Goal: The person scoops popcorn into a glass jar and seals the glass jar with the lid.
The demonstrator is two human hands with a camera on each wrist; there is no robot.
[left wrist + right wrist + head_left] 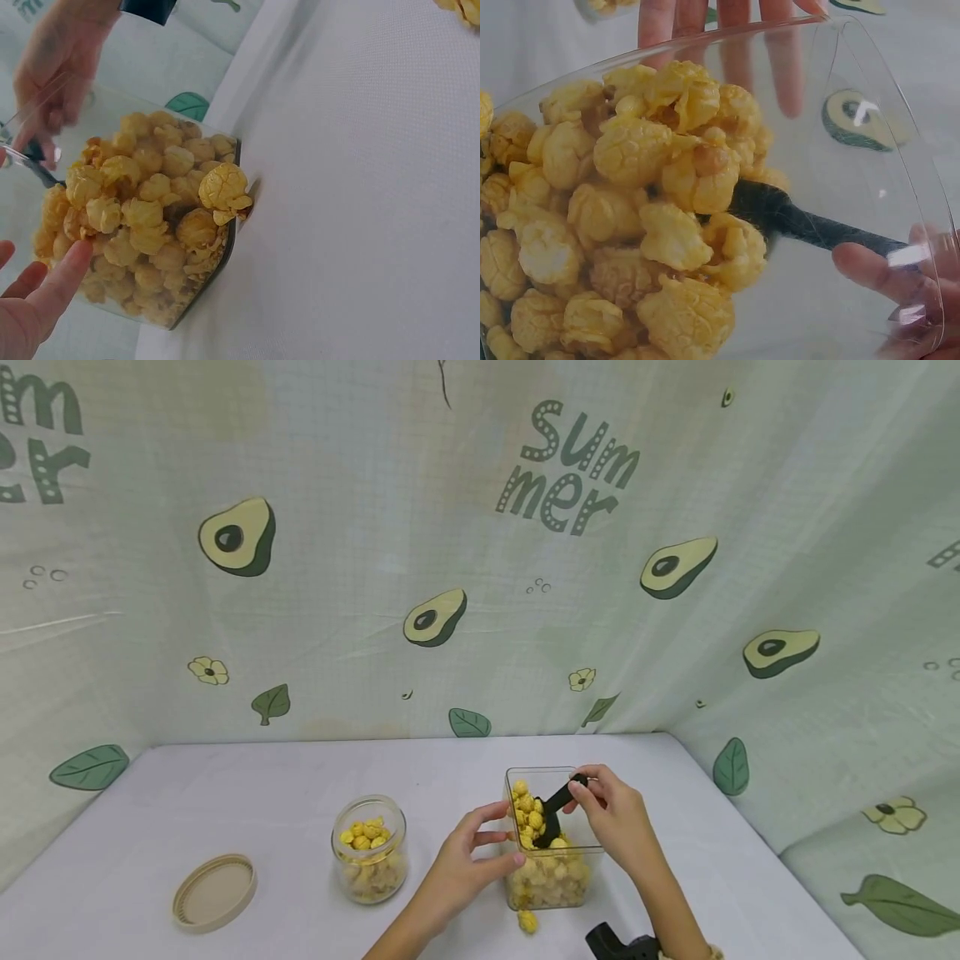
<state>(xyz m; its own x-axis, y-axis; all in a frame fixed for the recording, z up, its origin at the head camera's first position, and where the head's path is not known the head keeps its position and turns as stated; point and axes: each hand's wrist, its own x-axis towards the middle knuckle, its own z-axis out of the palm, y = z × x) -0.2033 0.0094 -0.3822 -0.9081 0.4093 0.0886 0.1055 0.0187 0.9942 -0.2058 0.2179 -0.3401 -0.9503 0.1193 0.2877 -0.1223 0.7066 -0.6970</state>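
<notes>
A square clear container (587,850) holds yellow caramel popcorn (551,877). My left hand (467,867) rests against its left side, fingers extended along the wall and thumb toward the front. Over the container's right edge, my right hand (617,818) grips the handle of a black scoop (557,802), thumb and fingers pinching its upper end. The scoop slants down into the container, and its bowl is partly buried among the popcorn, as the right wrist view shows through the clear wall. One loose popcorn piece (528,922) lies on the table just before the container.
Left of the container stands a round glass jar (337,839) without its lid, partly filled with popcorn. Farther left a round beige lid (213,893) lies on the white table (285,802). A printed avocado curtain (337,527) hangs behind the table.
</notes>
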